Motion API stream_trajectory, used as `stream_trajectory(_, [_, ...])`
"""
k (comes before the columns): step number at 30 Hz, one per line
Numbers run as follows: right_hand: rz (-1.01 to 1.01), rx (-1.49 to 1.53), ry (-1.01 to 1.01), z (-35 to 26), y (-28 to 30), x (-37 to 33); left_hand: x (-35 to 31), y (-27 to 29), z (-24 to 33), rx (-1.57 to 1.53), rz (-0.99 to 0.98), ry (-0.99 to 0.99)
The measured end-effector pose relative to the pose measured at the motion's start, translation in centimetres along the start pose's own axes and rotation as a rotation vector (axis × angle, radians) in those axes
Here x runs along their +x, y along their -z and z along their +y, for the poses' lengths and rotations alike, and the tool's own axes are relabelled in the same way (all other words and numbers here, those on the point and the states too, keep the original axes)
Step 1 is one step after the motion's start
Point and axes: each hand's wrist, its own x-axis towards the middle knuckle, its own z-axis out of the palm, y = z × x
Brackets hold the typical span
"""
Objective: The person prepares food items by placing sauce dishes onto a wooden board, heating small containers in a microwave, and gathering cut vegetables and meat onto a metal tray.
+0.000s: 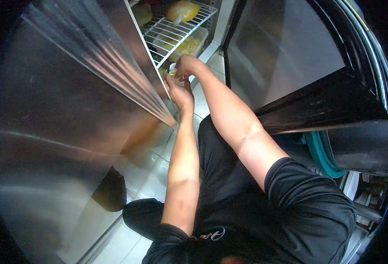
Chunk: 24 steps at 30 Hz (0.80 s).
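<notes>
Both my arms reach forward into the bottom of an open fridge. My left hand [181, 93] is curled around a small white container [173, 67] with something pale yellow in it. Over the container's top, my right hand [187, 66] has its fingers bent and pressed together. What those fingers hold, if anything, is hidden. Just beyond my hands, under the wire shelf [168, 38], stands a clear plastic tub [201, 36] with yellow pieces inside. A plastic bag with yellow contents [183, 11] lies on the shelf above.
A steel panel [62, 110] fills the left side, with clear plastic strips [110, 61] hanging along it. On the right is the open dark fridge door [286, 57]. White floor tiles [148, 176] run below. At lower right are a teal curved object [320, 154] and a rack with white plates [351, 185].
</notes>
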Motion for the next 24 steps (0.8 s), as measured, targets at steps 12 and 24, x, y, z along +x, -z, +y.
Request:
stream_trajectory(12, [-0.075, -0.165, 0.087, -1.2, -0.4, 1.5, 0.1, 0.0, -3.1, -0.405, 0.033, 0.145])
stream_trajectory(24, [0.095, -0.116, 0.213, -0.8, 1.0, 1.0, 0.3, -0.5, -1.6, -0.129, 0.010, 0.059])
